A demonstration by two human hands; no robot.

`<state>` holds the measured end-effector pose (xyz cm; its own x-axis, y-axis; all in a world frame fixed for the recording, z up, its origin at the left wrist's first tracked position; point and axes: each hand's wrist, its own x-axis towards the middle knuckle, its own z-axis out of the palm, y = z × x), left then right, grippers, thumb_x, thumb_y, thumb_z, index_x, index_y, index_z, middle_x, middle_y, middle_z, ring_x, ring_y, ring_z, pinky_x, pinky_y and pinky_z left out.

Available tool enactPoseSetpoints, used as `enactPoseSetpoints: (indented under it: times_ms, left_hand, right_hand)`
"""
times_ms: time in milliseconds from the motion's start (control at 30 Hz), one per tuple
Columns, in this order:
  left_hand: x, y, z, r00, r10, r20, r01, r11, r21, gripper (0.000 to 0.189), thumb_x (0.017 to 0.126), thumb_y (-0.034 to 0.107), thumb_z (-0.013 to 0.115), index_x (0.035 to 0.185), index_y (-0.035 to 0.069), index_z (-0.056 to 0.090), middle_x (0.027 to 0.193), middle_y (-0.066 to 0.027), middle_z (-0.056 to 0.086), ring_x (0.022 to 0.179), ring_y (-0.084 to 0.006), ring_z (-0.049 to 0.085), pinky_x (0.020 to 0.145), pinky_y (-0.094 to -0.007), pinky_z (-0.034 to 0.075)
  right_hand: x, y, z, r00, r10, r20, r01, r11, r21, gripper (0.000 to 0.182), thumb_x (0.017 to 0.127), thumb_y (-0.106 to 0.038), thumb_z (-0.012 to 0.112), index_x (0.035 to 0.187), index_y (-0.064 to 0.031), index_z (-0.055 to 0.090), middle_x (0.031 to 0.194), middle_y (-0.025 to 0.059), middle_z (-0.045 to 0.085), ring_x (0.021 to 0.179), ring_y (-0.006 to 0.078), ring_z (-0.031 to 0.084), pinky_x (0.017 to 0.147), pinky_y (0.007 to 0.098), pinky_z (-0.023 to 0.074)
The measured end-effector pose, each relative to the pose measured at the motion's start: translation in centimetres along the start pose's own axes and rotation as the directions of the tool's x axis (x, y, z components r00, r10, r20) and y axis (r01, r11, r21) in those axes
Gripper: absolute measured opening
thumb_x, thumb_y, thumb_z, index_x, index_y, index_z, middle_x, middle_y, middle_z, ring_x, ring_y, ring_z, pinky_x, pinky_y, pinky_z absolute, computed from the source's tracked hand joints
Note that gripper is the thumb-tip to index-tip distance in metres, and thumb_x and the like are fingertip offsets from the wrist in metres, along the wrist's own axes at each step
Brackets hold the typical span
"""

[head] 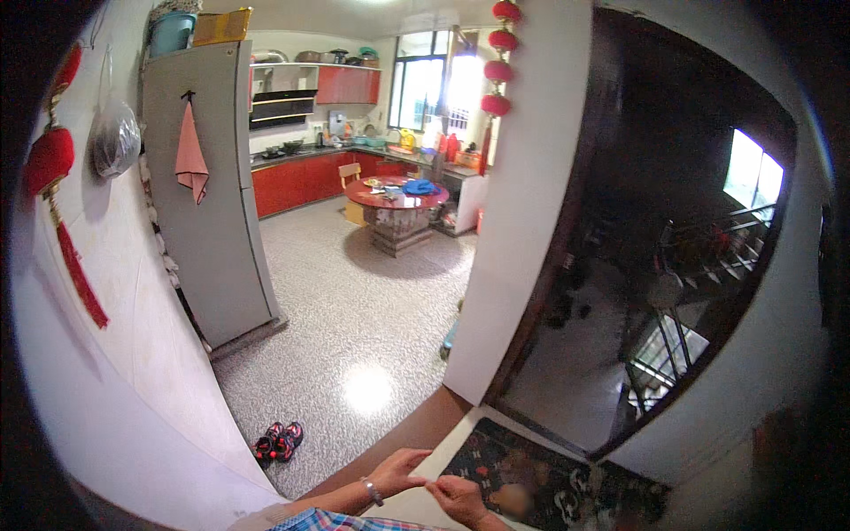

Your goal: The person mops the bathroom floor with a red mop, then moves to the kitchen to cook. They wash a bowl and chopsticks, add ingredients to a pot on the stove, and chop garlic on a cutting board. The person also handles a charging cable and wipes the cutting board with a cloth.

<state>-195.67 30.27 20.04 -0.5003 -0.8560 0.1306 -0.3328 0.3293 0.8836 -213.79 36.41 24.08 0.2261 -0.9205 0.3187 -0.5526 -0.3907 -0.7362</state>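
Observation:
My left hand point(398, 472), with a metal band on its wrist, is at the bottom centre, its thumb and fingers apart. Close to its thumb tip is my right hand point(459, 499), with curled fingers and the thumb against the index finger. Whether something small is between the fingertips cannot be told. A plaid garment point(345, 521) shows below the wrists. Under and beside the right hand lies a dark patterned doormat point(495, 458) on the pale floor.
Black and red shoes point(279, 441) stand by the left wall. A grey refrigerator point(206, 252) with a pink cloth point(192, 152) is left. A round red table point(398, 192) stands in the kitchen ahead. A wall end point(518, 199) separates it from a dark doorway point(597, 318) at right.

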Motion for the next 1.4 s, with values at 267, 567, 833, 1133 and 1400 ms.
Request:
enactPoseSetpoints:
  times_ms: [267, 567, 833, 1133, 1400]
  left_hand:
    - [6.9, -8.4, -12.0, 0.849, -0.526, -0.051, 0.484, 0.812, -0.326, 0.059, 0.078, 0.026, 0.07, 0.127, 0.004, 0.045, 0.12, -0.0118, 0.053, 0.098, -0.0205, 0.057, 0.082, -0.0312, 0.049]
    - [23.5, -16.5, -27.5, 0.846, -0.482, -0.23, 0.399, 0.857, -0.327, 0.046, 0.078, 0.023, 0.07, 0.118, 0.007, 0.054, 0.101, -0.0082, 0.061, 0.086, -0.0164, 0.061, 0.076, -0.0275, 0.05]
    - [39.3, -29.4, -36.5, 0.843, -0.525, -0.115, 0.406, 0.763, -0.502, 0.019, 0.082, 0.012, 0.065, 0.098, 0.003, 0.062, 0.103, -0.0053, 0.063, 0.087, -0.0109, 0.06, 0.077, -0.0246, 0.049]
    - [57.7, -36.8, -56.3, 0.852, -0.382, -0.358, 0.324, 0.922, -0.213, 0.019, 0.082, 0.019, 0.065, 0.093, 0.004, 0.064, 0.095, -0.0031, 0.064, 0.087, -0.0098, 0.058, 0.076, -0.0243, 0.047]
    - [67.2, -49.2, -71.4, 0.676, -0.632, -0.379, 0.442, 0.759, -0.478, 0.018, 0.082, 0.016, 0.066, 0.097, 0.006, 0.065, 0.081, -0.0011, 0.064, 0.073, -0.0071, 0.058, 0.066, -0.0218, 0.047]
  right_hand:
    - [20.7, 5.7, 7.8, 0.916, -0.176, 0.36, 0.11, 0.974, 0.198, 0.028, 0.087, -0.032, 0.055, 0.075, -0.0057, 0.056, 0.067, 0.0125, 0.056, 0.063, 0.0294, 0.058, 0.055, 0.0379, 0.0446]
    - [45.2, 11.4, 12.3, 0.858, 0.131, 0.497, -0.259, 0.945, 0.198, 0.029, 0.088, -0.03, 0.056, 0.077, -0.0023, 0.057, 0.064, 0.01, 0.055, 0.058, 0.0163, 0.055, 0.056, 0.031, 0.0439]
    - [59.9, 28.2, 15.7, 0.884, 0.316, 0.344, -0.399, 0.894, 0.205, 0.03, 0.081, -0.025, 0.064, 0.108, -0.0108, 0.062, 0.097, 0.0103, 0.061, 0.086, 0.0197, 0.06, 0.075, 0.0309, 0.0497]
    - [88.4, 33.8, 24.8, 0.9, 0.175, 0.4, -0.243, 0.962, 0.126, 0.031, 0.081, -0.026, 0.063, 0.109, -0.011, 0.062, 0.1, 0.0139, 0.059, 0.085, 0.0235, 0.061, 0.075, 0.034, 0.0504]
    - [114.7, 32.8, 35.2, 0.886, -0.067, 0.459, -0.035, 0.977, 0.21, 0.027, 0.085, -0.025, 0.058, 0.108, -0.0116, 0.061, 0.099, 0.0107, 0.06, 0.088, 0.0213, 0.061, 0.076, 0.0326, 0.0487]
